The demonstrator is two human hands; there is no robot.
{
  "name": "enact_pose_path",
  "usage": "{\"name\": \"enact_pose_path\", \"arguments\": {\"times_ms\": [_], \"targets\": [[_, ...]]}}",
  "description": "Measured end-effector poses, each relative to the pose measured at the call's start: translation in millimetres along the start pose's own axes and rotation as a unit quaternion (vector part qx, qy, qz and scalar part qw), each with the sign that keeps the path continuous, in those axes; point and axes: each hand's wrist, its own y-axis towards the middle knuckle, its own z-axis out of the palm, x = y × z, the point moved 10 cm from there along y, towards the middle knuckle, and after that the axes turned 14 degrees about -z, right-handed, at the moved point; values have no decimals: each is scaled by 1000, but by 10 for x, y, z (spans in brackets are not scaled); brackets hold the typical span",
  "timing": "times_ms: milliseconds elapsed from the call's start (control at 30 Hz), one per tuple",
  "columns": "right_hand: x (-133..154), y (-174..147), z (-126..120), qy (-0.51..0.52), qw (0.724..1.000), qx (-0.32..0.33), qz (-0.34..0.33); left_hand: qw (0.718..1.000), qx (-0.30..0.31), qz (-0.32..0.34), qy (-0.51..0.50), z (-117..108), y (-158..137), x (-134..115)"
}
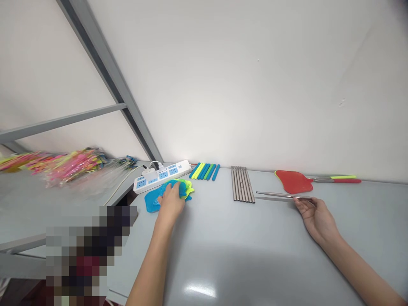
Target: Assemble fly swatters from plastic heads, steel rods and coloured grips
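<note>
My left hand [172,197] reaches onto a small pile of plastic fly swatter heads, its thumb and fingers closing on a blue fly swatter head [152,200]. Under it, a yellow-green fly swatter head [189,187] sticks out to the right. My right hand [318,219] pinches one end of a thin metal telescopic rod [274,194], held nearly level above the table and pointing left. Between the hands lies a row of several similar metal rods [242,185]. Behind the right hand rest red-headed fly swatters [293,181] with red and yellow-green handles.
Several blue, green and yellow handle grips [204,171] lie near the wall. A white power strip [162,175] with plugs sits left of them. Bagged colourful items [76,168] cover the neighbouring table beyond a grey metal frame [134,114]. A pixelated area hides the lower left.
</note>
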Motion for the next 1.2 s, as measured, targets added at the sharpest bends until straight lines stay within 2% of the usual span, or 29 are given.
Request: {"name": "enact_pose_path", "arguments": {"times_ms": [133,267,367,500,567,633,733,800,900,1000,1067,1200], "targets": [[20,-19,10,7,1000,-4,1,999,-10,34,-14,-20,-48,-111],[48,-39,35,11,1000,-3,-4,988,-76,59,-121,-247,-155,-240],[56,-47,46,9,1000,-4,-6,956,-142,112,-231,-493,-397,-392],[47,-45,53,12,1000,1,-1,904,-229,204,-297,-730,-860,-593],[39,-47,63,16,1000,9,4,870,-280,230,-333,-812,-1081,-606],[33,-60,87,25,999,21,10,845,-302,267,-351,-816,-1269,-654],[24,-106,137,45,998,32,22,844,-266,322,-336,-676,-1464,-810],[11,-151,172,54,997,34,35,861,-211,346,-309,-517,-1564,-933],[-6,-214,230,54,996,44,51,900,-78,361,-230,-146,-1693,-1116],[-6,-255,299,41,995,71,52,906,30,386,-169,192,-1887,-1221],[-2,-269,331,28,994,89,50,904,67,397,-147,341,-1995,-1258],[6,-268,338,17,994,96,45,904,109,387,-144,458,-2064,-1289]]}}
